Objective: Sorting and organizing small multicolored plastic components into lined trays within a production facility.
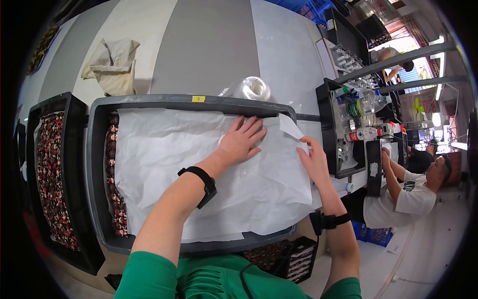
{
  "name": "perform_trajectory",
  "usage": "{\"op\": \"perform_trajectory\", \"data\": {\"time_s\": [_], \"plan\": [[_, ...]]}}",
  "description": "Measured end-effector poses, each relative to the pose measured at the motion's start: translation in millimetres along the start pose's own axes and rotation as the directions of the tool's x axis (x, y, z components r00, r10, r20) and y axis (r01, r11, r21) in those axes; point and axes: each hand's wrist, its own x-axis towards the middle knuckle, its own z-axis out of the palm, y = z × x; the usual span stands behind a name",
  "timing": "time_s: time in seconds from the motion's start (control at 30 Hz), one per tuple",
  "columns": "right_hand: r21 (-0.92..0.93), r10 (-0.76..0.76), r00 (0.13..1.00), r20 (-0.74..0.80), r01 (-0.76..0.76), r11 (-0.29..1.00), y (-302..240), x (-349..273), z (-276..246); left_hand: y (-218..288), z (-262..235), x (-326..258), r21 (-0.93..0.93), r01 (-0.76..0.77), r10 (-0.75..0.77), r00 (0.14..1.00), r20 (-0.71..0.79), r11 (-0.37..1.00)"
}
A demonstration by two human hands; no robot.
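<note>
A large sheet of white paper (199, 169) lies over a grey plastic crate (97, 164), covering most of the small dark, red and white pieces (113, 189) packed inside. My left hand (241, 139) rests flat on the paper near its far right part, fingers spread. My right hand (312, 158) touches the paper's right edge, pinching or pressing it down at the crate's right rim. Both wrists carry black bands.
A second black crate (74, 149) filled with the same small pieces stands at the left. A cloth (112, 65) and a roll of clear plastic (254, 88) lie on the table beyond. Another person (408, 192) works at the right by black trays with bottles (363, 107).
</note>
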Motion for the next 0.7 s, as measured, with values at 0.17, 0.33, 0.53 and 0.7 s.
{"op": "perform_trajectory", "data": {"time_s": [0.17,0.33,0.53,0.7], "plan": [[0.177,0.149,0.989,-0.021,-0.143,0.974,16,9,6,0,-5,-6,0.066,0.05,-0.052,0.998,0.041,0.997],[0.079,0.324,0.946,0.017,-0.324,0.943,6,16,-3,13,-7,-21,0.086,0.097,-0.101,0.994,0.037,0.992],[-0.226,-0.289,0.941,-0.178,0.246,0.942,1,35,3,25,-6,-35,-0.021,0.037,-0.035,0.996,0.079,0.999],[0.301,0.239,0.966,-0.095,-0.201,0.932,0,49,0,26,-5,-44,0.018,0.114,-0.116,0.985,0.128,0.993]]}}
